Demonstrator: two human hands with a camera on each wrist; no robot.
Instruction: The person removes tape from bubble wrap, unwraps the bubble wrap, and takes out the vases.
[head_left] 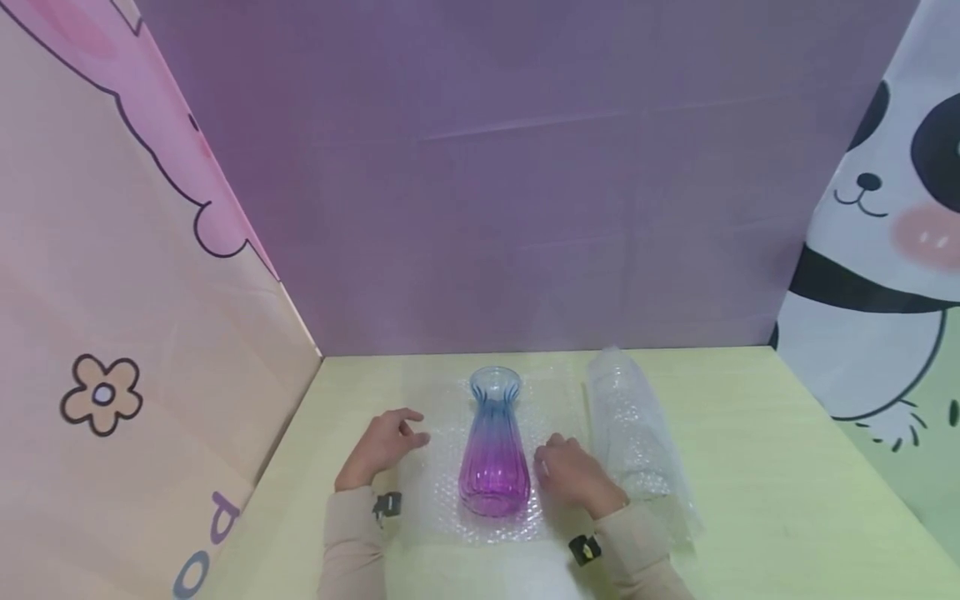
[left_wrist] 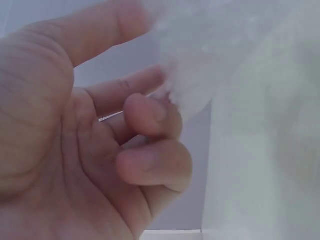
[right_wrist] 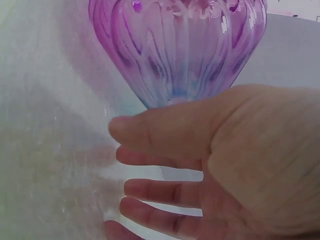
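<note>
A ribbed glass vase [head_left: 495, 458], blue at the neck and magenta at the base, lies on a clear bubble wrap sheet [head_left: 442, 508]. To its left is my left hand [head_left: 386, 442], thumb and forefinger apart over the sheet. In the left wrist view, fingertips of my loosely bent left hand [left_wrist: 100, 115] meet the blurred bubble wrap [left_wrist: 200, 50]; no clear pinch shows. Beside the vase's right side, my right hand [head_left: 572, 473] is over the sheet. In the right wrist view, my right hand [right_wrist: 215, 150] has extended fingers below the vase [right_wrist: 180, 45], not around it.
A second glass piece wrapped in bubble wrap [head_left: 637, 433] lies right of my right hand. The pale yellow table [head_left: 780, 500] meets a purple backdrop [head_left: 480, 208] behind. Printed panels stand at both sides.
</note>
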